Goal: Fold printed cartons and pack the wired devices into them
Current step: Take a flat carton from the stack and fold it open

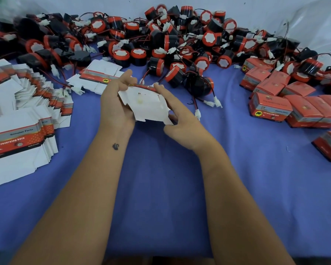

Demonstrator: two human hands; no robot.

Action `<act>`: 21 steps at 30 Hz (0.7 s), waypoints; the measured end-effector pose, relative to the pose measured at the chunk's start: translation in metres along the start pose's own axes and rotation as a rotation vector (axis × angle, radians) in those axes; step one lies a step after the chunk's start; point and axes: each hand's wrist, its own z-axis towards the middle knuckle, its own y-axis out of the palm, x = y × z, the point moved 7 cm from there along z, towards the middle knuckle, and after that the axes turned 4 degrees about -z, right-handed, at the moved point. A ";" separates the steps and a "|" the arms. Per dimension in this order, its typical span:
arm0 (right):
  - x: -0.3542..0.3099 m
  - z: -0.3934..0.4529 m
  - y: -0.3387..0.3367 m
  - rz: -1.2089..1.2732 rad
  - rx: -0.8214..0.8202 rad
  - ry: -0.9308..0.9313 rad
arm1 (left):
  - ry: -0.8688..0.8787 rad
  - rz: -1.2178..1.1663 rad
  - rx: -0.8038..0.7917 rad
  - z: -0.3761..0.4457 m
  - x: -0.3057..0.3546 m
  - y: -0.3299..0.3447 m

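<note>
Mid-frame above the blue bench (pixel 161 178): flat carton (pixel 145 106) held white side up, left hand (pixel 116 109) curled round its left edge, right hand (pixel 178 119) pinching right edge, forefinger straight. Risk: thin flaps creasing off-score, or slipping from light grip. Wired devices (pixel 161 44) heaped upper frame

The folded red carton (pixel 270 108) at the right reads "12v reversing horn" on its front, with "Genuine Parts" on the grey band above. The top flat carton of the stack (pixel 17 138) at the left carries the same two lines. Smaller print on both is too blurred to read.
</note>
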 end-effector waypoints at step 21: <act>-0.004 -0.004 -0.035 0.427 0.507 0.007 | 0.173 0.591 -0.320 -0.016 -0.016 0.033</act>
